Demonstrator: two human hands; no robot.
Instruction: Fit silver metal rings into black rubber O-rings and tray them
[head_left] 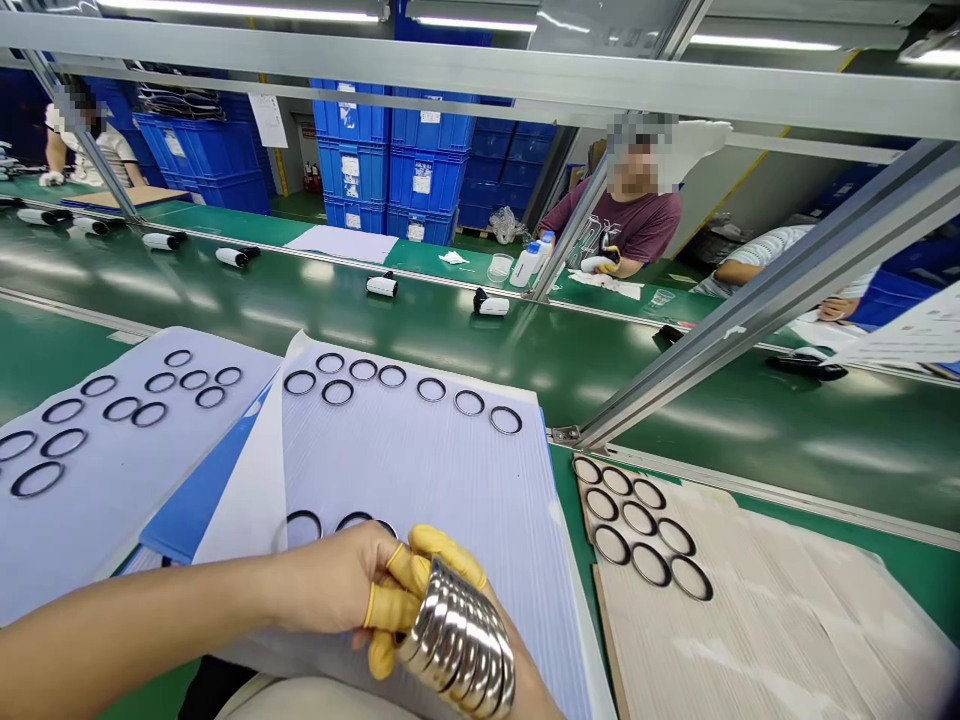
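A row of shiny metal rings (459, 640) sits low in the middle, above the white sheet. My right hand (450, 552), with yellow finger covers, is closed on the row from its far side; the rings hide most of that hand. Reaching in from the left, my left hand (375, 585) has its covered fingers curled against the left end of the row. Its exact grip on the end ring is partly hidden. Just beyond my hands, several dark-edged rings (303, 527) lie on the white sheet (420, 470), partly covered by my left hand.
More rings lie at the sheet's far edge, on a left sheet (150, 455) and on a right-hand board (750, 640). Behind runs a green conveyor (322, 300) carrying white-and-black parts (382, 287). A slanted metal post (720, 325) stands right. Co-workers (637, 215) sit opposite.
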